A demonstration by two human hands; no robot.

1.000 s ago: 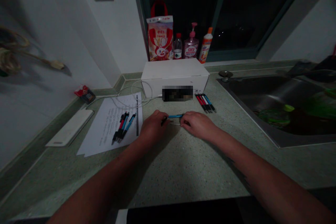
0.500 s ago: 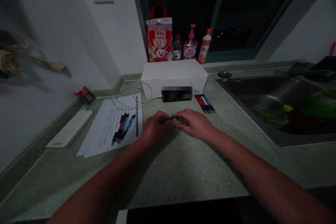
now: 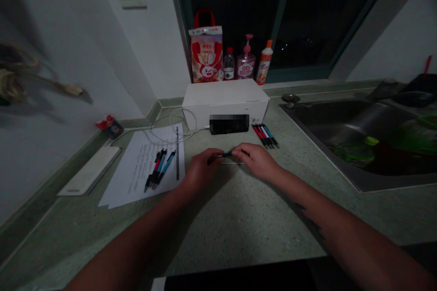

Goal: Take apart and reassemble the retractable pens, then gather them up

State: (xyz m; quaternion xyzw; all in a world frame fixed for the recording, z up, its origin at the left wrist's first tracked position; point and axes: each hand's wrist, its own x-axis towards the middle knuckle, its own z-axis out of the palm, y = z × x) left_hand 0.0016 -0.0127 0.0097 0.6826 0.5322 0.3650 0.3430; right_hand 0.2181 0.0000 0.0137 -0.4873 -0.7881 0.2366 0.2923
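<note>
Both hands hold one blue and black pen [image 3: 226, 154] level above the counter, in front of the phone. My left hand [image 3: 202, 166] pinches its left end, fingers closed. At the other end, the fingers of my right hand [image 3: 253, 157] are closed round it and hide part of it. A thin pale edge shows just below the pen; I cannot make out what it is. Several red, white and blue pens [image 3: 265, 136] lie side by side beyond my right hand. More red and blue pens [image 3: 160, 170] rest in a loose bunch on printed sheets [image 3: 136, 157] to the left.
A dark phone [image 3: 229, 125] with a white cable leans against a white box [image 3: 225, 93]. Behind stand a red bag [image 3: 206, 57], a pump bottle [image 3: 246, 63] and other bottles. A white slab [image 3: 90, 170] lies left; the sink [image 3: 341, 159] is right.
My hands have drawn slightly apart along the pen, and more of its middle shows. The right fingers have closed on its end. The view has shifted slightly.
</note>
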